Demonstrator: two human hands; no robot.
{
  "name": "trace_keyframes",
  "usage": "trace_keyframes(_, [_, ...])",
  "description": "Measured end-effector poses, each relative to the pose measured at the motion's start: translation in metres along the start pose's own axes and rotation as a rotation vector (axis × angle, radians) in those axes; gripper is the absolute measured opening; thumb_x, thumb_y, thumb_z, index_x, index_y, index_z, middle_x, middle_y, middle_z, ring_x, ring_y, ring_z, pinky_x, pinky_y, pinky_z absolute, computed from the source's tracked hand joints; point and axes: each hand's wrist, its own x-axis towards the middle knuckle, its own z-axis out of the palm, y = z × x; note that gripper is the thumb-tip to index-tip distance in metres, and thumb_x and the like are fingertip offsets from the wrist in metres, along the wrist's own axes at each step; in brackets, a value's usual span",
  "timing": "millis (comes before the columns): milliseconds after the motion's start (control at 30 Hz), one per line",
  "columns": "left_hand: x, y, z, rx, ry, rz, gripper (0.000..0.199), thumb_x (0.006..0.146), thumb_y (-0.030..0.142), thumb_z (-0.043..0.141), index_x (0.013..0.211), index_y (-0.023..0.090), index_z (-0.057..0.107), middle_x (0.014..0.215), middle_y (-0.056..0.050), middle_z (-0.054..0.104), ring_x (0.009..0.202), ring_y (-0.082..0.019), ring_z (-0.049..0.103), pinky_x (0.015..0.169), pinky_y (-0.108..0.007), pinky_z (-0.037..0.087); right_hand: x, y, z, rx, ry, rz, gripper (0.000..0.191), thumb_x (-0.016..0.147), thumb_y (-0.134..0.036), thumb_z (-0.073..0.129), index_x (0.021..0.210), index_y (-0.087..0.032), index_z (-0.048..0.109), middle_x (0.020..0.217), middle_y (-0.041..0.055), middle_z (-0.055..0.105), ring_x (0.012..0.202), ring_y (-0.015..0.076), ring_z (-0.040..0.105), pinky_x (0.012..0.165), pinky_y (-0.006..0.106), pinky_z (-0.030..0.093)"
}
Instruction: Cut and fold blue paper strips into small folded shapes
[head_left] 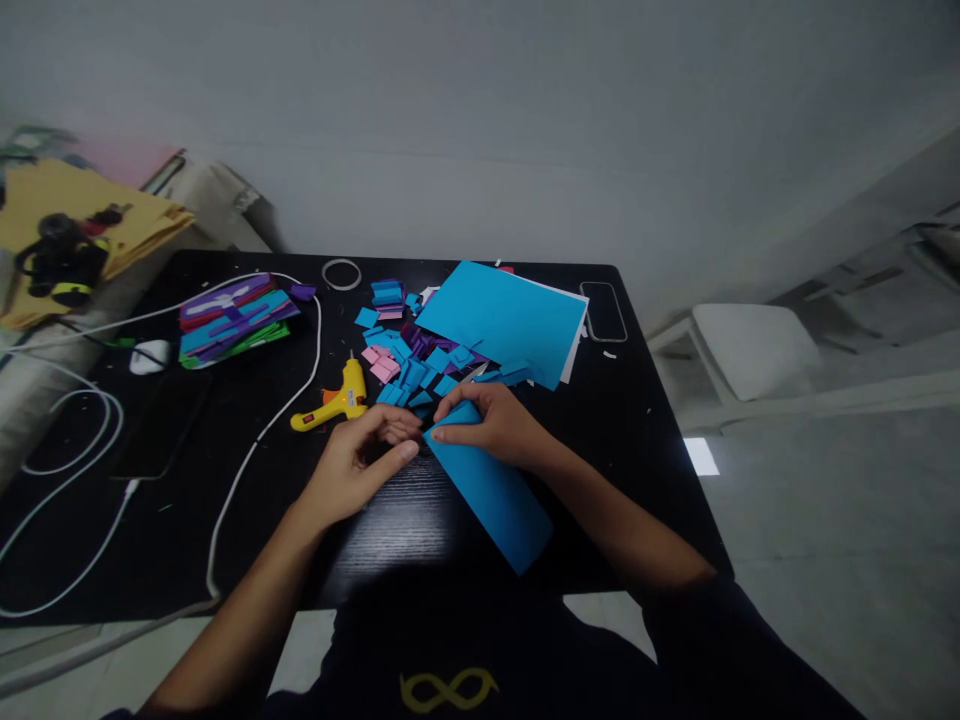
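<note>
A blue strip of paper [495, 490] slants across the near part of the black table, its far end bent up. My right hand [491, 425] pinches that far end between thumb and fingers. Just left of the paper, my left hand [367, 455] is open, thumb apart from its curled fingers, with nothing seen in it. Beyond my hands lies a heap of small cut paper pieces [412, 375], mostly blue with some pink and purple. A yellow glue gun [334, 400] rests beside my left hand. A large blue sheet [502, 320] lies over white paper behind the heap.
Folded coloured paper [236, 320] is stacked at the back left. White cables [259, 440] run across the left side, one plugged into a dark phone [161, 425]. A tape ring [341, 275] and another phone [604, 311] lie near the back. A white stool [750, 350] stands at right.
</note>
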Motion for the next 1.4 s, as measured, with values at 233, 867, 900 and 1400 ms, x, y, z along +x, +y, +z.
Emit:
trace_keyframes(233, [-0.003, -0.003, 0.008, 0.069, -0.107, -0.018, 0.022, 0.097, 0.030, 0.062, 0.079, 0.018, 0.065, 0.069, 0.000, 0.065, 0.062, -0.013, 0.060, 0.060, -0.023, 0.047, 0.000, 0.003, 0.003, -0.048, -0.022, -0.034, 0.014, 0.074, -0.025, 0.083, 0.083, -0.019, 0.075, 0.086, 0.0001, 0.073, 0.084, 0.0169, 0.064, 0.082, 0.032, 0.046])
trace_keyframes(867, [-0.017, -0.016, 0.009, 0.126, -0.073, 0.038, 0.019, 0.099, 0.024, 0.058, 0.082, 0.018, 0.063, 0.073, 0.001, 0.061, 0.066, -0.012, 0.056, 0.063, -0.023, 0.044, -0.009, 0.017, -0.017, 0.192, 0.009, 0.205, 0.038, 0.065, -0.043, 0.090, 0.089, -0.017, 0.078, 0.072, 0.0019, 0.073, 0.066, 0.0153, 0.065, 0.060, 0.026, 0.045])
trace_keyframes(900, [-0.018, -0.015, 0.009, 0.129, -0.073, 0.040, 0.018, 0.099, 0.023, 0.058, 0.083, 0.018, 0.063, 0.073, 0.001, 0.061, 0.066, -0.011, 0.056, 0.064, -0.022, 0.045, -0.009, 0.019, -0.016, 0.192, 0.005, 0.204, 0.036, 0.067, -0.044, 0.089, 0.089, -0.017, 0.078, 0.071, 0.0017, 0.072, 0.065, 0.0148, 0.064, 0.059, 0.026, 0.044])
trace_keyframes(1400, [-0.033, -0.015, 0.019, 0.168, 0.030, -0.001, 0.023, 0.099, 0.026, 0.056, 0.078, 0.018, 0.062, 0.069, 0.002, 0.059, 0.063, -0.012, 0.055, 0.063, -0.023, 0.044, -0.028, 0.022, -0.011, 0.157, 0.047, 0.209, 0.029, 0.074, -0.043, 0.082, 0.081, -0.016, 0.075, 0.069, -0.0001, 0.067, 0.063, 0.0127, 0.057, 0.060, 0.025, 0.043])
